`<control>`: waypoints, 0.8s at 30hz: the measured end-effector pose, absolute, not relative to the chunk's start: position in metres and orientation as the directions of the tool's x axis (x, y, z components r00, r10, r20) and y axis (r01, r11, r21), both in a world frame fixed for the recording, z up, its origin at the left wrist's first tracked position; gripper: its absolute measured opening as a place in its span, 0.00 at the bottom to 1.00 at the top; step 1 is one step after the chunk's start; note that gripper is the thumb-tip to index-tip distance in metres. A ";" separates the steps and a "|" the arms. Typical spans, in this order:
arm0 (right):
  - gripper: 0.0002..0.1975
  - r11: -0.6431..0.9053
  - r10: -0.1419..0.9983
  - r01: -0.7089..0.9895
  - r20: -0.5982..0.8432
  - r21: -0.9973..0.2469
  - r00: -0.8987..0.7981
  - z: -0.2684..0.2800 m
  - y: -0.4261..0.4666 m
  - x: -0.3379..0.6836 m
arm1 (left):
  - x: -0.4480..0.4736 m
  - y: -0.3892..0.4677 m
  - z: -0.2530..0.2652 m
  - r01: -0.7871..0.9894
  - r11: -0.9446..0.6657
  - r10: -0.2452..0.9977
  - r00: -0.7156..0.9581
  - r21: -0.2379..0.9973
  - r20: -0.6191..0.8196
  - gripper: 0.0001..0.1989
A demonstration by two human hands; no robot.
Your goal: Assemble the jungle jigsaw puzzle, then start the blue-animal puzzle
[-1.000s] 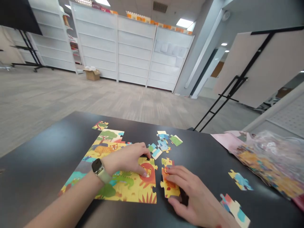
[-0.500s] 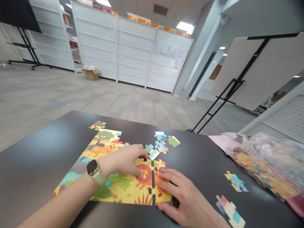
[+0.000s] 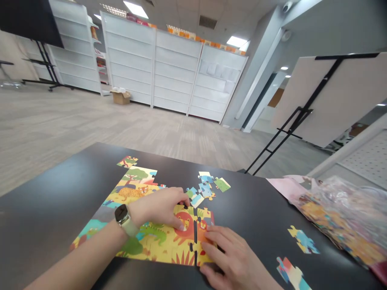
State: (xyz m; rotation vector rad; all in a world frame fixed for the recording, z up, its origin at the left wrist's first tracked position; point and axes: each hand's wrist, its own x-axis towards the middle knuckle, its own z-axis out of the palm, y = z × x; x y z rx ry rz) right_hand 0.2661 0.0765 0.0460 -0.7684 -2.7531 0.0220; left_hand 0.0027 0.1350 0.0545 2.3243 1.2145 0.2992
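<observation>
Jigsaw puzzle (image 3: 151, 233) flat on black table (image 3: 48, 201), partly hidden under left forearm and watch (image 3: 122, 213). Left hand (image 3: 161, 207) over lion picture, thumb spread from curled fingers. Right hand (image 3: 232, 253) on lion-cub strip (image 3: 200, 234), fingers slightly apart, thumb near lower edge; narrow dark gap between strip and puzzle. Loose cluster (image 3: 207, 190) just beyond left fingertips; scattered pieces (image 3: 306, 241) and plastic bag (image 3: 347, 205) off to the right.

Flat, mostly yellow cardboard jigsaw (image 3: 155, 241), as I read it remotely: green, teal and red-orange animal motifs, one spotted. Beneath it: flat black tabletop (image 3: 248, 209). Right of it: blue-and-yellow knobbed cardboard piece (image 3: 303, 240).
</observation>
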 end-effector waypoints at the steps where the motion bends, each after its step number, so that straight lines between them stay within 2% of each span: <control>1: 0.11 0.857 0.514 0.505 0.242 -0.102 -0.823 0.047 0.076 0.266 | 0.003 0.135 0.054 0.707 -0.481 0.816 0.577 0.518 -0.030 0.24; 4: 0.12 0.847 0.530 0.504 0.185 -0.169 -0.828 0.048 0.076 0.266 | 0.003 0.135 0.054 0.711 -0.481 0.818 0.575 0.512 -0.030 0.24; 6: 0.17 0.818 0.566 0.526 0.164 -0.231 -0.808 0.046 0.078 0.268 | 0.003 0.135 0.055 0.712 -0.479 0.818 0.574 0.513 -0.034 0.24; 9: 0.28 0.698 0.705 0.647 0.141 -0.306 -0.695 0.039 0.086 0.275 | 0.003 0.134 0.056 0.709 -0.482 0.817 0.576 0.515 -0.028 0.25; 11: 0.30 0.602 0.786 0.719 0.096 -0.347 -0.611 0.035 0.091 0.279 | 0.003 0.134 0.057 0.708 -0.482 0.817 0.576 0.515 -0.027 0.25; 15: 0.26 0.519 0.820 0.732 0.014 -0.441 -0.573 0.033 0.097 0.279 | 0.003 0.134 0.056 0.709 -0.486 0.816 0.577 0.512 -0.025 0.24; 19: 0.21 0.494 0.825 0.697 0.027 -0.520 -0.564 0.037 0.098 0.276 | 0.002 0.133 0.055 0.703 -0.512 0.806 0.591 0.493 -0.006 0.24; 24: 0.24 0.500 0.824 0.683 0.050 -0.533 -0.564 0.035 0.099 0.279 | 0.001 0.133 0.057 0.688 -0.538 0.792 0.611 0.487 0.011 0.26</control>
